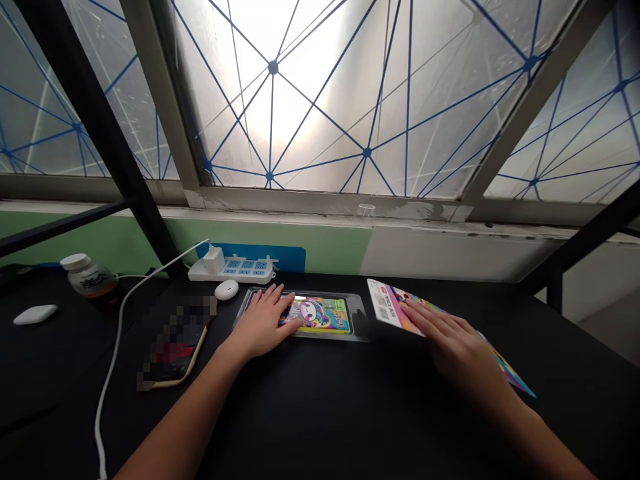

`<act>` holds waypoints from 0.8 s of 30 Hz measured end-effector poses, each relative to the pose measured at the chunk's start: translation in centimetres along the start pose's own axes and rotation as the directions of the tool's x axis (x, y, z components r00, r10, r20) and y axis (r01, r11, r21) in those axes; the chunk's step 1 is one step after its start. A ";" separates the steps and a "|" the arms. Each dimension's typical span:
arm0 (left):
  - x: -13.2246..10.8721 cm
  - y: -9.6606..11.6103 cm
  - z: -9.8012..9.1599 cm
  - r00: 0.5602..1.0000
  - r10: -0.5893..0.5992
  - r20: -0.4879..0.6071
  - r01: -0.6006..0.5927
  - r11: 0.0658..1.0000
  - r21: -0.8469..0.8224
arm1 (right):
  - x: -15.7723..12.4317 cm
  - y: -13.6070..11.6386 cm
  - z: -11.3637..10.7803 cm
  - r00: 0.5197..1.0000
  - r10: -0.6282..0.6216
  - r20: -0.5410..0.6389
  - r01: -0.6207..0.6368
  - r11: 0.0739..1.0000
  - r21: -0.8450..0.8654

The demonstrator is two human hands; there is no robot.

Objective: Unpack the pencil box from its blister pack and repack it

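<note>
My left hand [265, 321] lies with fingers spread over the left end of a colourful pencil box [323, 315], which has a cartoon character on its lid. The box sits in a clear plastic tray [357, 319] on the black table. Off to the right, my right hand [453, 340] grips a bright printed card [393, 310] and holds it tilted above the tabletop. A barcode and small print show at the card's left end. The hand covers the card's middle, and the thumb is hidden.
A white power strip [233, 269] with a plugged-in charger stands at the wall. Its white cable [120, 327] runs down the left side. Nearby are a phone [180, 343], a round white case [227, 289], a capped bottle [90, 277] and a white mouse-shaped object [35, 315].
</note>
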State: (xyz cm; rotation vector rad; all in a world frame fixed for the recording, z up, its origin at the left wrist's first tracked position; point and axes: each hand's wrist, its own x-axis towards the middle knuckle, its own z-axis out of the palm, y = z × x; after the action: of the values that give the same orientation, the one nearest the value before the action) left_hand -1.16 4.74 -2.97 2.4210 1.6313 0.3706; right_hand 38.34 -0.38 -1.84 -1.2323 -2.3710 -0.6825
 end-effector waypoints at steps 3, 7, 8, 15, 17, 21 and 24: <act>0.4 0.6 0.6 0.997 0.011 -0.080 -0.011 1.000 0.002 | 0.9 -5.0 -2.3 0.987 -0.163 -0.015 0.163 0.985 0.049; 0.5 1.8 1.3 0.994 0.015 -0.113 -0.015 1.000 0.002 | 1.9 -13.0 -2.9 0.921 -0.383 0.070 0.365 0.912 0.185; 0.5 2.1 1.4 0.993 0.019 -0.115 -0.019 1.000 0.001 | 2.3 -14.5 -2.4 0.905 -0.415 0.091 0.387 0.894 0.223; 0.4 3.6 1.6 0.994 0.046 -0.100 -0.046 0.999 -0.004 | 7.3 -18.3 3.9 0.907 -0.374 0.191 0.304 0.898 0.318; 0.5 3.7 1.6 0.994 0.041 -0.097 -0.041 0.999 0.001 | 8.4 -18.4 4.8 0.903 -0.374 0.213 0.289 0.893 0.344; 0.5 3.4 1.4 0.994 0.039 -0.098 -0.038 0.999 0.013 | 8.8 -17.8 4.1 0.910 -0.374 0.179 0.251 0.842 0.478; 0.4 3.3 1.3 0.993 0.043 -0.112 -0.041 0.999 0.017 | 8.2 -16.1 2.6 0.924 -0.353 0.144 0.210 0.786 0.581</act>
State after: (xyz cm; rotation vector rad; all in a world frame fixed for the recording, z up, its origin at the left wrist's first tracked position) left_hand 2.27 3.87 -3.14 2.4900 1.6346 0.5121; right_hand 20.20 -1.56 -3.48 -0.7367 -2.7082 0.1212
